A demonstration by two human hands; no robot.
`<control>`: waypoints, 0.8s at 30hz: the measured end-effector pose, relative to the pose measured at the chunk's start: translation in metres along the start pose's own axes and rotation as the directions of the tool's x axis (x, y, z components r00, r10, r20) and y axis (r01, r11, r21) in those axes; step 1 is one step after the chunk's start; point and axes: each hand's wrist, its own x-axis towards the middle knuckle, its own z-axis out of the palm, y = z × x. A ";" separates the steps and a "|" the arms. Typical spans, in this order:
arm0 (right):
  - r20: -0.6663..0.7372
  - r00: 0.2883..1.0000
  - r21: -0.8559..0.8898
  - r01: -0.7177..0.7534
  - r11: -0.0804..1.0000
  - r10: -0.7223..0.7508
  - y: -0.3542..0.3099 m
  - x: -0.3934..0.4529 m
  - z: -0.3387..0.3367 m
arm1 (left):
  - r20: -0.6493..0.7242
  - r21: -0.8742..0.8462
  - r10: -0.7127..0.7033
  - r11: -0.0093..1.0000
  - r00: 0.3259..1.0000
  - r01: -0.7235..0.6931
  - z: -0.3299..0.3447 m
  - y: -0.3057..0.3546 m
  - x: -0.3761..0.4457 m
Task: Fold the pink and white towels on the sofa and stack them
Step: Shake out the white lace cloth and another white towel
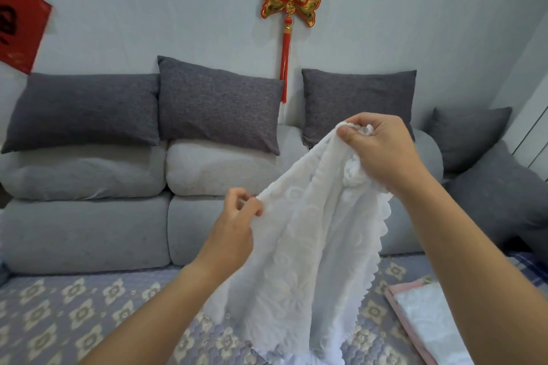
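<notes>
while the right hand (382,154) grips the white towel (308,261) high, the left hand (237,225) pinches its edge lower

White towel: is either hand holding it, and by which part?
Both. The right hand grips the white towel at its bunched upper edge; the left hand pinches the edge lower down. The rest hangs toward the sofa seat.

Folded towel (427,323) right of held towel (299,261)
</notes>
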 end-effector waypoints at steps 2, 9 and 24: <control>-0.043 0.998 -0.069 -0.051 0.996 0.048 0.013 0.007 -0.003 | 0.011 0.066 -0.044 0.997 0.999 0.043 0.000 -0.026 -0.009; -0.046 0.979 -0.008 -0.200 0.980 0.200 0.046 0.001 0.001 | 0.059 0.197 -0.151 0.971 0.987 0.137 -0.016 -0.110 -0.023; 0.457 0.883 0.144 -0.192 0.971 0.107 0.001 -0.007 0.024 | 0.235 -0.212 -0.350 0.892 0.907 0.399 0.065 -0.041 -0.027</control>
